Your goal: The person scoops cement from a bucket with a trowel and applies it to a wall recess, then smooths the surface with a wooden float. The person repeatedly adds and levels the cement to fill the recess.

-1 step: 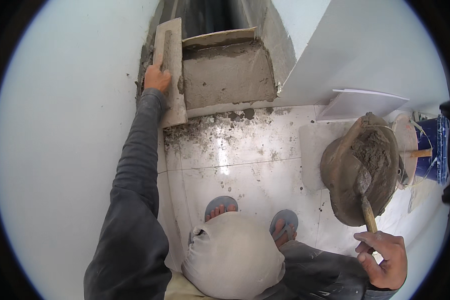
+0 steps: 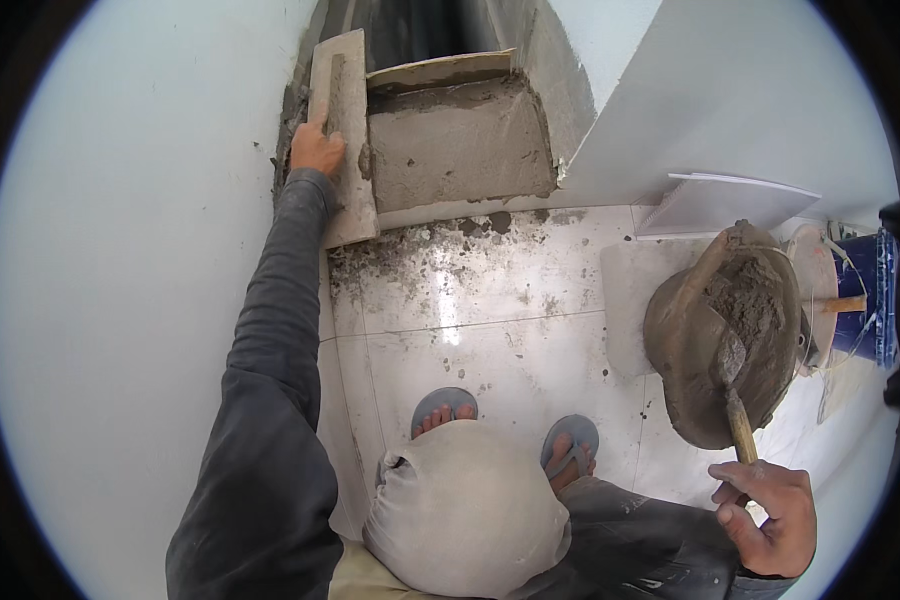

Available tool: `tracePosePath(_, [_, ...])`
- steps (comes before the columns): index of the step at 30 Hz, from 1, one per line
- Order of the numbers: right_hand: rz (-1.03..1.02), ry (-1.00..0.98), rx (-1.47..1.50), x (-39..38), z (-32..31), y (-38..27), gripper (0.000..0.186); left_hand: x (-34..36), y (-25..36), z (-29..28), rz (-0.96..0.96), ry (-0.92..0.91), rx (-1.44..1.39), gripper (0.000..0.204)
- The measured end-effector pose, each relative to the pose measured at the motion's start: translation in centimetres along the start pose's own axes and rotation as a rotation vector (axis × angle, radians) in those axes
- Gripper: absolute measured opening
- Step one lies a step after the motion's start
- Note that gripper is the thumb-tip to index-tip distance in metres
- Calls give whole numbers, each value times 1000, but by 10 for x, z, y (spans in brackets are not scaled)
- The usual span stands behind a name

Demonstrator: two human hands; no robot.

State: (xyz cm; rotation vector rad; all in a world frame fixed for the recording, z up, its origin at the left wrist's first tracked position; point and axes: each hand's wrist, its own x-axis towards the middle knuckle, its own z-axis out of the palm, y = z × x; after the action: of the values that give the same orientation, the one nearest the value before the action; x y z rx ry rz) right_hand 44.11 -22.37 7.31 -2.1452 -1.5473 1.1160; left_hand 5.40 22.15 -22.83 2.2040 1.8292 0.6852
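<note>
My left hand is closed round the handle of a long flat plastering float, at the left end of a grey mortar bed. The float covers the bed's left part, beside the wall. At the lower right, my right hand grips the wooden handle of a small trowel. Its blade rests against the inside of a mortar-coated bucket, which holds lumpy wet mortar on its far side. A thin board edge runs along the back of the mortar bed.
White floor tiles carry mortar splashes. A blue bucket stands beyond the mortar bucket, and white sheets lean on the right wall. A white wall borders my left arm. A dark channel opens behind the board.
</note>
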Motion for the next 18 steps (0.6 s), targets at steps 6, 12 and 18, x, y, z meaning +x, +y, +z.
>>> tracePosePath(6, [12,36,-11,2,1,-2,31,4,25,5,-1,-4,-23,66])
tracePosePath(12, [-26,37,-2,2,0,0,32,8,55,17,-25,-75,4,66])
tracePosePath(18, [-41,7,-9,-2,-1,2,32,10,88,34,46,-4,-41,66])
